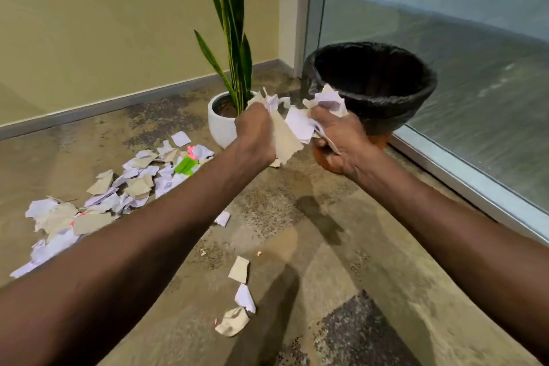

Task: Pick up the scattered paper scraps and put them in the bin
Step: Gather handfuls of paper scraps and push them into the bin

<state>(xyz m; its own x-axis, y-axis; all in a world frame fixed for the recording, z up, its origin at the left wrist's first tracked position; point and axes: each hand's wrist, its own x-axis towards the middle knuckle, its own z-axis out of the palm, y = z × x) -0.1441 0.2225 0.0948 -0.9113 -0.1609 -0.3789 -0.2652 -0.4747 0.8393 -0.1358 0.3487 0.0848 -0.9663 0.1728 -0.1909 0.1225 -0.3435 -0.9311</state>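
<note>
The bin [386, 104], lined with a black bag, stands right of centre, beside the potted plant [228, 116]. A large heap of paper scraps [98, 205] is left on the floor at the left, with a few loose scraps [239, 300] at lower centre. A bundle of scraps [292, 125] is gripped between the left hand [257, 134] and the right hand [338, 142], fingers curled round it, just before the rim. If the bundle is released too early, pieces may be dropped outside the bin; the loose edges could slip out.

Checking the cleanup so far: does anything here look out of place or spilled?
Yes. Torn scraps still litter the floor left of the plant pot, and a few scraps lie nearer. Both hands hold a bunch beside the bin.
</note>
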